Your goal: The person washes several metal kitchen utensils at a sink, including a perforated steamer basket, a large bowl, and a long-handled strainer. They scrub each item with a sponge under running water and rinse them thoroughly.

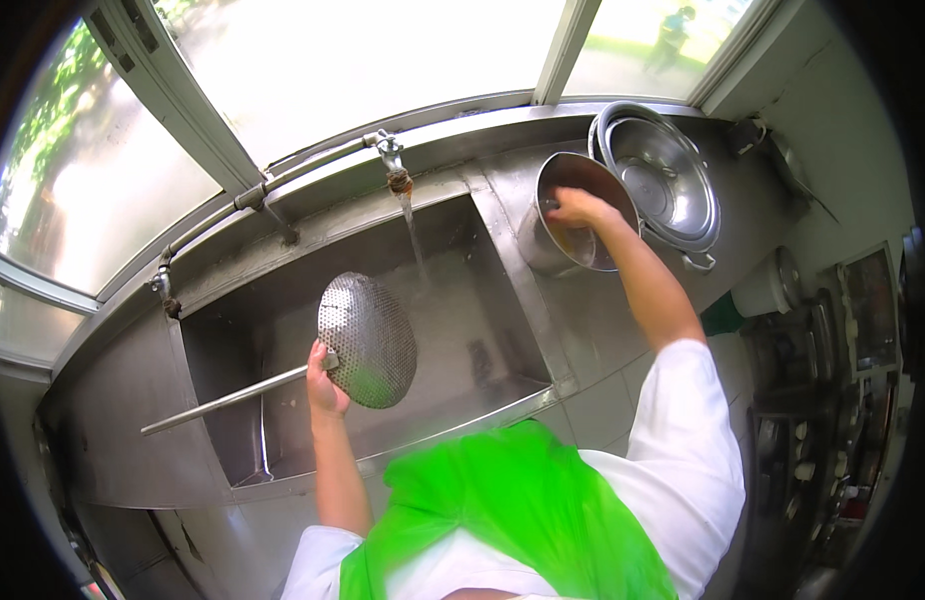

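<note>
A round, perforated metal skimmer [368, 345] with a long straight handle is held over the near left part of the sink [463, 345]. My left hand [328, 382] is closed round the handle close to the perforated head, while the handle's far end points left. My right hand [585, 209] reaches into a tall metal pot [540, 248] on the counter right of the sink. Its fingers are bent together inside the rim at something small that I cannot make out. Water runs from a tap [392, 165] into the sink, behind the skimmer.
Wide metal basins [666, 185] are stacked at the pot's right. A second tap [166, 285] hangs from the pipe at the left. Windows line the back of the counter. On the right stand a white container [768, 285] and racks with dark kitchen items.
</note>
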